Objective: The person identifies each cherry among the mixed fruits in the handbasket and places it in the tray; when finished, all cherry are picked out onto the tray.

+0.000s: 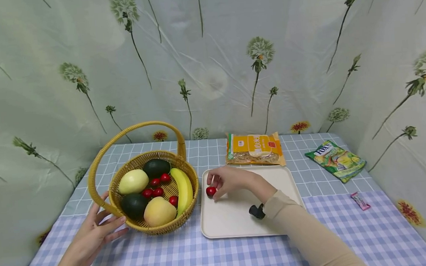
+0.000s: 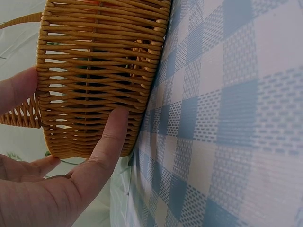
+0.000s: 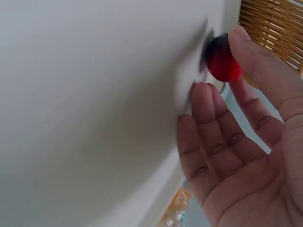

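My right hand (image 1: 230, 180) is over the left side of a cream tray (image 1: 236, 221). Its thumb and index finger pinch a dark red cherry (image 3: 223, 59) close to the tray surface, while the other fingers are loosely bent beside it. My left hand (image 1: 98, 227) rests against the near left side of a wicker basket (image 1: 156, 231). In the left wrist view its fingers (image 2: 111, 137) touch the woven wall, spread apart. Inside the basket lie a banana (image 1: 183, 191), a peach (image 1: 160, 211), a pale yellow fruit (image 1: 133, 181), two dark green fruits and several cherries (image 1: 158, 192).
Behind the tray lies an orange food packet (image 1: 255, 150). A green FOX'S candy bag (image 1: 336, 161) and a small pink wrapped sweet (image 1: 360, 201) lie to the right. The basket's tall handle (image 1: 125, 132) arches above it. A patterned curtain hangs around the table.
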Tool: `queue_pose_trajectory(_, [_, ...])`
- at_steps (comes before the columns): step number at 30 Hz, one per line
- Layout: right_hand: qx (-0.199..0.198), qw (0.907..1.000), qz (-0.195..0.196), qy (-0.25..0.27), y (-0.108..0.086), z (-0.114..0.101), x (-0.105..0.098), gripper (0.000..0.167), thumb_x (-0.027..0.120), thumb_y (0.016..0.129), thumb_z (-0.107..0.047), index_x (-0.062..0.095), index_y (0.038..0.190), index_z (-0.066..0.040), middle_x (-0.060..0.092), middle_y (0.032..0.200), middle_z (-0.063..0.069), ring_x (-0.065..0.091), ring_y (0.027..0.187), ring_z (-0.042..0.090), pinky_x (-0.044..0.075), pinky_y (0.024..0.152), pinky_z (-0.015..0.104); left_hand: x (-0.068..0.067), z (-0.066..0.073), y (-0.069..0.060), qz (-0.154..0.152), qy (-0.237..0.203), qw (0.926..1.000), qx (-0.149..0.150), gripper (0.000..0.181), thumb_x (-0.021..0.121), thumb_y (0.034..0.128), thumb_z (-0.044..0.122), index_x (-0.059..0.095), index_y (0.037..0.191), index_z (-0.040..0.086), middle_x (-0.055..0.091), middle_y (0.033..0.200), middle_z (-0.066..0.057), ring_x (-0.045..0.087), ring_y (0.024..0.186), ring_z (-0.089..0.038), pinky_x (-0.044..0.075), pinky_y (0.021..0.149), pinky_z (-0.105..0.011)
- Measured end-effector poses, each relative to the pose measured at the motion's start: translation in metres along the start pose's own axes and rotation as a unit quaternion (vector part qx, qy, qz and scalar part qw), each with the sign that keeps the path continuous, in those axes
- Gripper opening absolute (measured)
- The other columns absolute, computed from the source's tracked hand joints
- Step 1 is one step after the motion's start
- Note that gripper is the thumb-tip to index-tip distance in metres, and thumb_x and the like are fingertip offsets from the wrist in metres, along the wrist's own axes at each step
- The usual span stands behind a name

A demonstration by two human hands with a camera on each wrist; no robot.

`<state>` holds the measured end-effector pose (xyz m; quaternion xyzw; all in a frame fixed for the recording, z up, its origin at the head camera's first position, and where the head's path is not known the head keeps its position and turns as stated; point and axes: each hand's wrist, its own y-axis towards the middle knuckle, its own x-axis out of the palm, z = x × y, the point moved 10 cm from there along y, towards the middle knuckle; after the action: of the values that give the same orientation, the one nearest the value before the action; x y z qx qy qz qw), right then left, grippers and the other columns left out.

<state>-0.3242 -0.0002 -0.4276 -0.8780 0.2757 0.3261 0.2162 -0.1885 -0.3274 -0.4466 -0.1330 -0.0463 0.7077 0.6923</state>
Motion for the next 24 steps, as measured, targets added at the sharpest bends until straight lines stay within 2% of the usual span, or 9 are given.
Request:
queue_pose_trajectory(8, [0.001, 0.9995, 0.010, -0.031, -0.005, -0.011, -0.026, 0.042, 0.089, 0.090, -0.021, 0.070, 0.126, -0.007, 0.072, 0.110, 0.011, 0.067, 0.096, 0.017, 0.055, 0.086, 0.027, 0.001, 0.000, 0.001, -0.005, -0.001, 1.0000, 0.000, 0.103, 0.063, 0.1057, 0.002, -0.011, 0.173, 0.025, 0.016, 0.166, -0.035, 0.066, 0.106, 0.005, 0.067, 0.088, -0.043])
queue_pose_trajectory(15, [-0.035, 0.9979, 0.017, -0.052, 0.000, -0.041, -0.045, 0.036, 0.085, 0.095, -0.023, 0.071, 0.125, -0.010, 0.073, 0.113, 0.013, 0.069, 0.101, 0.018, 0.058, 0.091, 0.028, 0.002, 0.000, 0.000, -0.004, -0.003, 1.0000, 0.007, 0.104, 0.064, 0.1046, 0.001, -0.010, 0.173, 0.023, 0.018, 0.164, -0.035, 0.066, 0.106, 0.005, 0.067, 0.087, -0.043])
queue_pose_trajectory(20, [-0.051, 0.9963, 0.008, -0.069, 0.009, -0.066, -0.045, 0.034, 0.082, 0.098, -0.022, 0.070, 0.128, -0.011, 0.074, 0.118, 0.011, 0.070, 0.109, 0.021, 0.059, 0.093, 0.031, 0.002, 0.001, -0.001, -0.002, -0.003, 0.9999, 0.012, 0.104, 0.065, 0.1041, 0.001, -0.009, 0.173, 0.023, 0.019, 0.163, -0.035, 0.066, 0.106, 0.006, 0.067, 0.087, -0.043])
queue_pose_trajectory(24, [-0.067, 0.9940, -0.013, -0.086, 0.020, -0.086, -0.036, 0.036, 0.081, 0.098, -0.020, 0.070, 0.131, -0.010, 0.074, 0.121, 0.010, 0.071, 0.112, 0.022, 0.059, 0.095, 0.032, 0.002, 0.001, -0.001, -0.002, -0.004, 0.9999, 0.014, 0.104, 0.065, 0.1041, 0.001, -0.009, 0.173, 0.023, 0.020, 0.162, -0.035, 0.066, 0.106, 0.006, 0.067, 0.087, -0.043])
